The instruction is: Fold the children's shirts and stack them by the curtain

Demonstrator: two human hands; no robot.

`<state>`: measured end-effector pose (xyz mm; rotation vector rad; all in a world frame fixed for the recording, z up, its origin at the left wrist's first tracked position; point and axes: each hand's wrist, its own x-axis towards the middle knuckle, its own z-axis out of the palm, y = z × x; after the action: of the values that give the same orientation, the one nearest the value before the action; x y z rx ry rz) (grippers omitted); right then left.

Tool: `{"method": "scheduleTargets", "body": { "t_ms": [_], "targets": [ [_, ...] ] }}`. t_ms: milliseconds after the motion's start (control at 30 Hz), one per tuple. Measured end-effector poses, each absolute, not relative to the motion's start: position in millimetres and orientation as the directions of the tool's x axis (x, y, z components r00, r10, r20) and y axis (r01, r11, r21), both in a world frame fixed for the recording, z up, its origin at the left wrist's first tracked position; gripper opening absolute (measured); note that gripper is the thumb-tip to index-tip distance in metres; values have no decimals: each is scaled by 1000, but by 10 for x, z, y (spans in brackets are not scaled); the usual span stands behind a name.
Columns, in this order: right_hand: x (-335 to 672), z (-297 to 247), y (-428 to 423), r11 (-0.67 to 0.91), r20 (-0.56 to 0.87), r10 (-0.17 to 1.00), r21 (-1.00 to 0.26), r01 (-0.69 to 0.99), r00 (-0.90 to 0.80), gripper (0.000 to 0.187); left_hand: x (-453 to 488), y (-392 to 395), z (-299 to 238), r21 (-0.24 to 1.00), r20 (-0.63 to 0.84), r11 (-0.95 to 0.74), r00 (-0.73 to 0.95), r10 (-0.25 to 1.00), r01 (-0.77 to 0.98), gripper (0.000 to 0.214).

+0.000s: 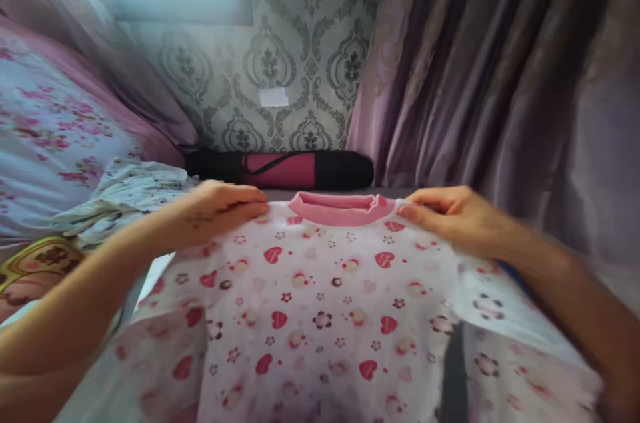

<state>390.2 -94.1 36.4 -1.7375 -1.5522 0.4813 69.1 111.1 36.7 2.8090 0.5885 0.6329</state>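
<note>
While the shirt (pixel 330 296) spreads from mid-view down to six o'clock, the fingers of the left hand (pixel 227 209) pinch its shoulder at nine o'clock from the pink collar (pixel 335 213), and those of the right hand (pixel 445 213) pinch the other at three. Level, even tension should keep the cloth smooth (both sleeves (pixel 160 343) hang loose). Lettering seems printed on the hearts (pixel 385 259), too small to read

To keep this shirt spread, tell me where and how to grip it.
Best, probably, by both shoulders of the shirt, outside the pink collar, one hand from each side: the body spreads between them, and the left hand and right hand pinch there.
</note>
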Motion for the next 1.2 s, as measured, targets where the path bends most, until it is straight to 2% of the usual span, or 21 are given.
{"method": "scheduleTargets", "body": {
  "t_ms": [33, 100, 267, 400, 533, 767, 900, 1067, 1200],
  "targets": [
    [3986, 160, -797, 9, 159, 975, -724, 690, 154, 33, 795, 1238, 166, 276, 263, -901, 876, 406, 334, 32],
    [4134, -273, -531, 19, 141, 985, -669, 743, 101, 37, 988, 1484, -282, 260, 169, -892, 892, 419, 369, 33],
    [4279, -1162, -101, -134, 91, 979, -375, 917, 180, 39, 1359, 1819, -1263, 186, 0, -851, 866, 500, 492, 35],
    [4286, -1474, 83, -191, 22, 981, -94, 977, 194, 37, 1496, 1920, -1603, 110, -54, -850, 857, 513, 516, 38],
    [4357, -1595, 264, -175, -12, 984, 23, 984, 175, 35, 1549, 2065, -1696, 62, -55, -855, 858, 511, 514, 41],
    [4519, -1700, 621, -180, -14, 983, 84, 980, 182, 37, 1722, 2437, -1685, -12, -17, -860, 860, 510, 510, 40],
    [4609, -1703, 807, -224, -26, 974, 67, 972, 226, 37, 1867, 2640, -1635, -11, -6, -848, 848, 530, 530, 39],
    [4635, -1710, 960, -281, 0, 960, -33, 959, 281, 35, 1987, 2718, -1699, 106, -35, -770, 776, 630, 629, 29],
    [4523, -1728, 1101, -194, 35, 979, -174, 966, 203, 34, 2135, 2699, -1787, 209, -28, -746, 767, 642, 632, 28]
  ]
}}
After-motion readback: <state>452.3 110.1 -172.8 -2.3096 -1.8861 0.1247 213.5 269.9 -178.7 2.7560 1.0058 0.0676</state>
